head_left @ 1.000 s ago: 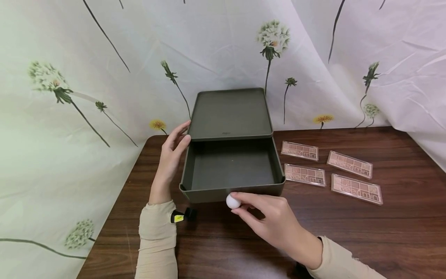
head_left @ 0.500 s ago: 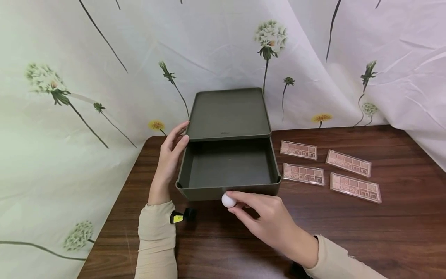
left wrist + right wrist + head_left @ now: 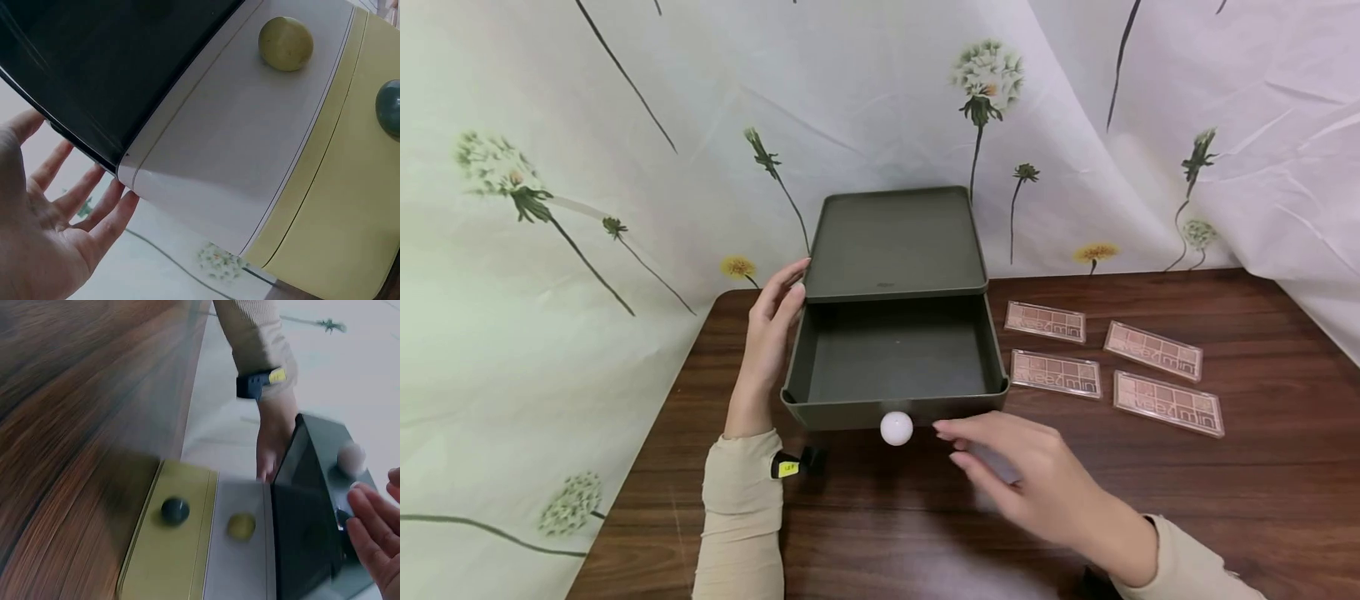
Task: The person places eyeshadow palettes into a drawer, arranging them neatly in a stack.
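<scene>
A dark olive drawer unit (image 3: 895, 246) stands at the back of the brown table, its top drawer (image 3: 895, 358) pulled out and bare inside. A white round knob (image 3: 896, 428) sits on the drawer front. My left hand (image 3: 772, 321) rests with straight fingers against the unit's left side; in the left wrist view its fingers (image 3: 81, 209) lie spread beside the dark drawer. Just right of the knob, my right hand (image 3: 1000, 454) hovers open, clear of it and holding nothing. The right wrist view shows a white drawer (image 3: 240, 526) and a yellow drawer (image 3: 175, 510) below the dark one.
Several flat pink makeup palettes (image 3: 1112, 367) lie on the table (image 3: 1262, 500) to the right of the unit. A floral cloth backdrop (image 3: 587, 167) hangs behind and along the left side. The table's left edge runs close to my left sleeve (image 3: 737, 517).
My right hand has let go of the white knob and drawn back to the right, fingers now loose. The drawer stays pulled out. My left hand has not moved.
</scene>
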`<state>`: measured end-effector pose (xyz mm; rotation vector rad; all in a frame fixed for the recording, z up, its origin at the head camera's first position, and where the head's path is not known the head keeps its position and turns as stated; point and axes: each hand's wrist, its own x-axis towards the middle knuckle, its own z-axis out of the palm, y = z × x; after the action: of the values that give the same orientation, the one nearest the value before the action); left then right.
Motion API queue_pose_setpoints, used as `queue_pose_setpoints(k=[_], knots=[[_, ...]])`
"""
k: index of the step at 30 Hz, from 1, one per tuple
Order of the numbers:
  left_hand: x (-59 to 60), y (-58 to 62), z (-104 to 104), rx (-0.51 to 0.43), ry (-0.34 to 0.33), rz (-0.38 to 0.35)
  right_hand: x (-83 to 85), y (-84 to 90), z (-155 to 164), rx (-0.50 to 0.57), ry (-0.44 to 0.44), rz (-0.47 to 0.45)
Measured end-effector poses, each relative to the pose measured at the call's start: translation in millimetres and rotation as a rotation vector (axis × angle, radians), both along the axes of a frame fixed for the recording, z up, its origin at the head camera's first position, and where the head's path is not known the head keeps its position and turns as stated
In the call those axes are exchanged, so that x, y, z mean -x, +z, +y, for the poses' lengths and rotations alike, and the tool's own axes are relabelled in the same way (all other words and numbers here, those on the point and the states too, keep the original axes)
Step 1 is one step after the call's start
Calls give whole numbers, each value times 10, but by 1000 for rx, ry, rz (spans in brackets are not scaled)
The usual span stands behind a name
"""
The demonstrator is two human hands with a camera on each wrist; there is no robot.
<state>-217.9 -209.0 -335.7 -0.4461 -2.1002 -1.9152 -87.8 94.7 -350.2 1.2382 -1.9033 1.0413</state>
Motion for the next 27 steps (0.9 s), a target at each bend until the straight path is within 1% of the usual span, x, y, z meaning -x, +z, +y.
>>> queue_pose_setpoints(k=[2,4,6,10,15,20,24,27], knots=[[-1,9,6,-3,-6,-10,21,9,97,47,17,49],[-5,16,13,-5,-11,-20,26,15,198,63,15,71],[-4,17,16,-6,-10,-25,23,20,298,60,0,82],[-5,6,17,-6,-10,-25,4,11,506,22,-66,70],[-13,1,16,-4,-14,-19,28,-63,797,-16,-156,12],[-20,12,17,-12,-16,-18,113,-191,1120,-57,-242,-50],[-22,22,18,-25,-21,-12,199,-263,1365,-103,-282,-92],[-26,26,14,-26,-20,-10,234,-280,1535,-144,-303,-155]])
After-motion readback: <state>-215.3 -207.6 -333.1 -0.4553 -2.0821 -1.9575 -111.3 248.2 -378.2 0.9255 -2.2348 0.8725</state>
